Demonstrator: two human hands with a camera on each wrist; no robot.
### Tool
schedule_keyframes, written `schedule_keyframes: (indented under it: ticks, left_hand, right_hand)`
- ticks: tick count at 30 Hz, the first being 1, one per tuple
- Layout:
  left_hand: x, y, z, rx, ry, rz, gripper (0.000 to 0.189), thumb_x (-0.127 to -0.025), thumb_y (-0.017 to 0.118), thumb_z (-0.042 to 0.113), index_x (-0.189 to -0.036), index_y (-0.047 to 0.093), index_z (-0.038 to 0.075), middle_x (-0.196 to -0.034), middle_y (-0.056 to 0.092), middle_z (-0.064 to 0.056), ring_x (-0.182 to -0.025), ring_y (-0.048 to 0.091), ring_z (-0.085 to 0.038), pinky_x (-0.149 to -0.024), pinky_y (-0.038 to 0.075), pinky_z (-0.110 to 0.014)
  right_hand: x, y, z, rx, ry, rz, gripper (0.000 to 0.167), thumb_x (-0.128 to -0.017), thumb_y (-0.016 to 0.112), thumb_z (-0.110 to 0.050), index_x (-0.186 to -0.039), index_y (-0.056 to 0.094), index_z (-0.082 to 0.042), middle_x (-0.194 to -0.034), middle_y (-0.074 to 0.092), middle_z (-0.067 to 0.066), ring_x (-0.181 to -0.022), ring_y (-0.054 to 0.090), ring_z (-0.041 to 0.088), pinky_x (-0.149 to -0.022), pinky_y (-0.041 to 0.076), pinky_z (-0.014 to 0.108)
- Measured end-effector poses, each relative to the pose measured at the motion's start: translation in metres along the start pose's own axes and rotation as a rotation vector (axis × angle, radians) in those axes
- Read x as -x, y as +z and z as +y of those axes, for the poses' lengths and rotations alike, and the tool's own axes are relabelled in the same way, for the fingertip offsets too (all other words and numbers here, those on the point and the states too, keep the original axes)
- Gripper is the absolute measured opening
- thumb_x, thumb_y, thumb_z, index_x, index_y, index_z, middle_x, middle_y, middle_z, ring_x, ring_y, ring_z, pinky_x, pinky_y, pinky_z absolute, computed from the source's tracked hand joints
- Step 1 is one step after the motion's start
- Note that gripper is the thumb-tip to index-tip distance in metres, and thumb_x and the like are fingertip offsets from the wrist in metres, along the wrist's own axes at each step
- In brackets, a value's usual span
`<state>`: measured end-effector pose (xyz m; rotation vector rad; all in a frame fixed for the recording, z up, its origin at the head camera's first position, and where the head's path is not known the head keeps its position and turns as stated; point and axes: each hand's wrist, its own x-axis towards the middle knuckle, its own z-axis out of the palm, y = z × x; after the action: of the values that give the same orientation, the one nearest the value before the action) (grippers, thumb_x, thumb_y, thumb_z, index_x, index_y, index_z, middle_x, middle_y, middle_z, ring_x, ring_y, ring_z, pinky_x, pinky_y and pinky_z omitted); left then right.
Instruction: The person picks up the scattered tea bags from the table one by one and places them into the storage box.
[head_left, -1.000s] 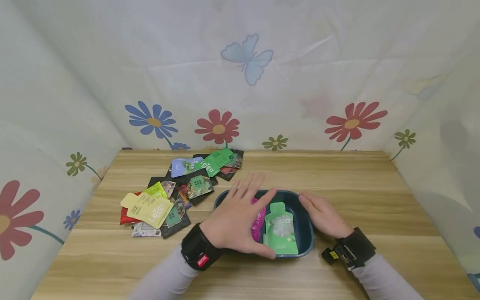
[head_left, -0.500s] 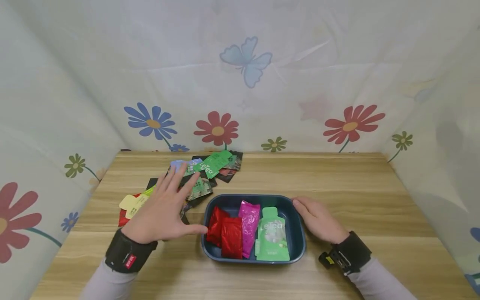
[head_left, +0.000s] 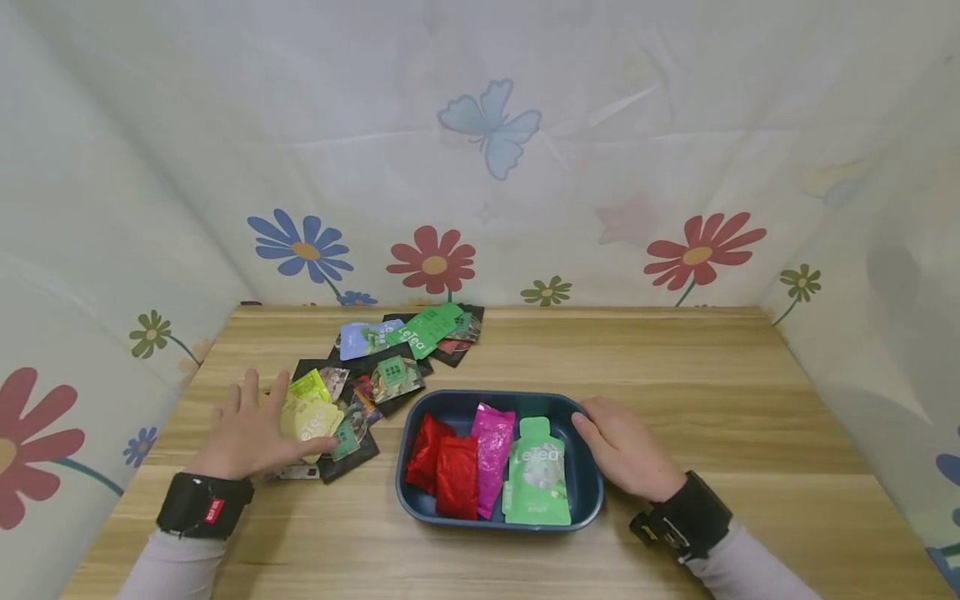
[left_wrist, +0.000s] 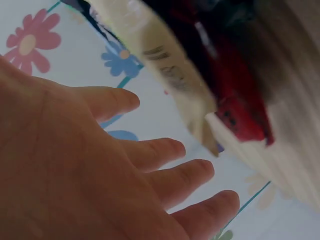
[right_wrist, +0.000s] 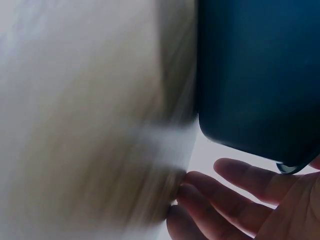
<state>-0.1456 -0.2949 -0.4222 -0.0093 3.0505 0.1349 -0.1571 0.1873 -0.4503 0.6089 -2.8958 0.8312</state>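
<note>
My left hand point(head_left: 247, 433) is spread over the left end of a pile of sachets, its thumb across a pale yellow pouch point(head_left: 309, 419). In the left wrist view the fingers are apart with nothing between them, beside the yellow pouch point(left_wrist: 165, 65) and a red sachet point(left_wrist: 240, 100). My right hand point(head_left: 630, 450) holds the right end of a dark blue tray point(head_left: 592, 492), thumb over the rim and other fingers along the outside. Inside the tray lie two red sachets point(head_left: 456, 477), a pink sachet point(head_left: 492, 454) and a light green pouch point(head_left: 537, 479).
Farther back in the pile are a blue pouch point(head_left: 363, 340), a green pouch point(head_left: 426, 329) and several black sachets point(head_left: 393, 375). The wooden table point(head_left: 660, 358) ends against a flower-printed cloth point(head_left: 577, 192).
My left hand has moved left from over the tray to the sachet pile. The tray has slid slightly left along with my right hand.
</note>
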Motion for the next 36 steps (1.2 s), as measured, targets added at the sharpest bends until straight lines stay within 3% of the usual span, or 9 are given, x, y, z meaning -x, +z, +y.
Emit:
schedule_keyframes:
  ticks: [9, 18, 22, 25, 30, 36]
  left_hand:
    - [-0.003, 0.016, 0.002, 0.013, -0.012, 0.008, 0.13, -0.047, 0.046, 0.087, -0.14, 0.015, 0.002, -0.128, 0.019, -0.036, -0.114, 0.021, -0.053, -0.085, 0.026, -0.067]
    - [-0.004, 0.02, 0.005, 0.0, -0.001, 0.025, 0.13, -0.047, 0.05, 0.085, -0.139, 0.018, 0.0, -0.117, 0.023, -0.035, -0.107, 0.026, -0.048, -0.081, 0.034, -0.06]
    - [-0.005, 0.017, 0.006, 0.002, 0.019, 0.036, 0.125, -0.049, 0.051, 0.084, -0.139, 0.02, 0.003, -0.126, 0.02, -0.035, -0.113, 0.024, -0.051, -0.083, 0.032, -0.063]
    - [-0.006, 0.011, 0.011, 0.022, 0.052, 0.079, 0.121, -0.049, 0.053, 0.083, -0.138, 0.026, 0.006, -0.131, 0.02, -0.033, -0.116, 0.024, -0.051, -0.085, 0.031, -0.065]
    - [-0.009, -0.005, 0.031, 0.033, 0.151, 0.19, 0.111, -0.048, 0.057, 0.081, -0.132, 0.038, 0.01, -0.131, 0.025, -0.026, -0.114, 0.03, -0.047, -0.082, 0.035, -0.062]
    - [-0.008, -0.027, 0.078, 0.04, 0.305, 0.275, 0.099, -0.049, 0.064, 0.072, -0.128, 0.043, 0.017, -0.135, 0.026, -0.02, -0.117, 0.031, -0.039, -0.079, 0.041, -0.058]
  right_hand:
    - [0.001, 0.003, 0.0, 0.019, -0.022, -0.012, 0.033, -0.094, 0.033, -0.038, -0.107, 0.057, -0.021, -0.095, 0.055, -0.011, -0.088, 0.052, 0.005, -0.079, 0.045, 0.033]
    - [-0.001, 0.0, 0.003, 0.027, -0.045, 0.0, 0.031, -0.094, 0.034, -0.038, -0.097, 0.06, -0.022, -0.086, 0.053, -0.014, -0.079, 0.049, 0.002, -0.072, 0.044, 0.028]
    - [-0.001, -0.001, 0.004, 0.023, -0.032, -0.005, 0.031, -0.094, 0.034, -0.039, -0.096, 0.06, -0.022, -0.084, 0.051, -0.016, -0.076, 0.047, 0.002, -0.07, 0.043, 0.027]
    - [-0.001, -0.002, 0.004, 0.024, -0.023, -0.01, 0.03, -0.093, 0.034, -0.039, -0.094, 0.06, -0.023, -0.081, 0.05, -0.016, -0.074, 0.047, 0.003, -0.068, 0.042, 0.026]
    - [-0.001, -0.003, 0.004, 0.026, -0.015, -0.018, 0.028, -0.093, 0.035, -0.039, -0.089, 0.058, -0.025, -0.077, 0.048, -0.015, -0.07, 0.045, 0.005, -0.064, 0.039, 0.025]
    - [-0.002, -0.003, 0.006, 0.027, -0.017, -0.03, 0.03, -0.093, 0.033, -0.041, -0.091, 0.058, -0.025, -0.078, 0.048, -0.014, -0.071, 0.045, 0.005, -0.064, 0.04, 0.025]
